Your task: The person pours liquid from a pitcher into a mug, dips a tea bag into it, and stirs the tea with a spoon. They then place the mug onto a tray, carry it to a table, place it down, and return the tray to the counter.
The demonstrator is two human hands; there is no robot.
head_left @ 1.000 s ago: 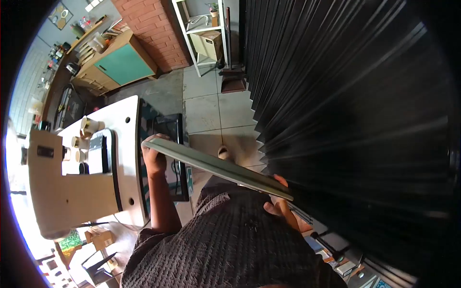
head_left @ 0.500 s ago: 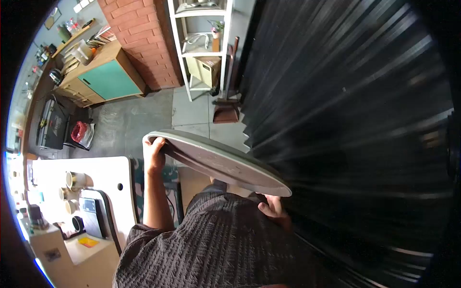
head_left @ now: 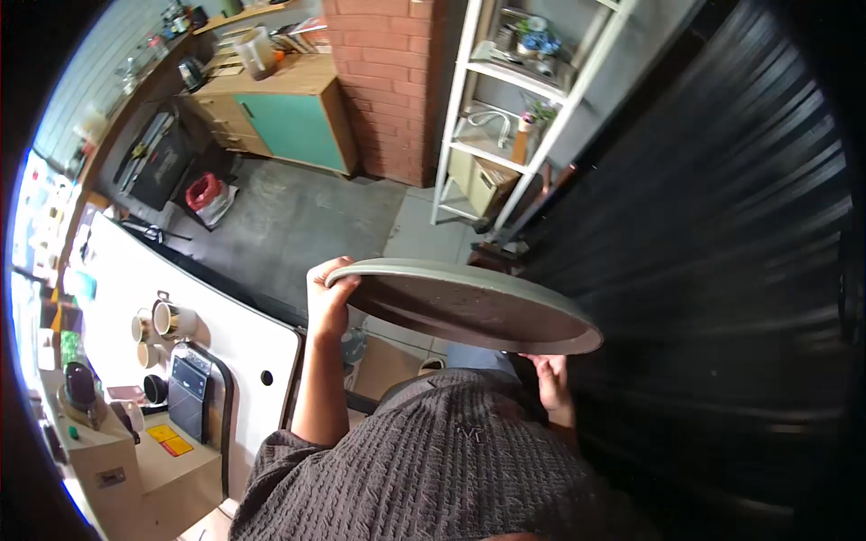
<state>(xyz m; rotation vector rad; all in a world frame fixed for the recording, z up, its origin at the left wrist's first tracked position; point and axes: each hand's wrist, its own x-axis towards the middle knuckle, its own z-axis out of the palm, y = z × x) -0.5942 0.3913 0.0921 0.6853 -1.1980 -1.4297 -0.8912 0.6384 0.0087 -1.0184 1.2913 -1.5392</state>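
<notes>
A large round tray [head_left: 474, 311], brown inside with a pale grey-green rim, is tilted in front of my body. My left hand [head_left: 330, 296] is closed on its left edge, the thumb over the rim. At the lower right edge, my right hand [head_left: 552, 377] is closed against the rim; the tray hides part of its fingers. To my left, a white table [head_left: 248, 338] bears several cups [head_left: 173, 320] and a dark flat scale-like device [head_left: 188, 397].
A black pleated curtain or shutter [head_left: 704, 298] runs along my right. Ahead are a white shelf rack [head_left: 451, 144], a brick pillar [head_left: 383, 90], a cabinet with a green door [head_left: 287, 131] and a bin with a red liner [head_left: 206, 194]. A beige machine [head_left: 149, 487] sits lower left.
The view has turned, so the rack and table shift right. Both hands still hold the tray, which now appears farther right and more level. My right hand has moved in closer beneath the rim.
</notes>
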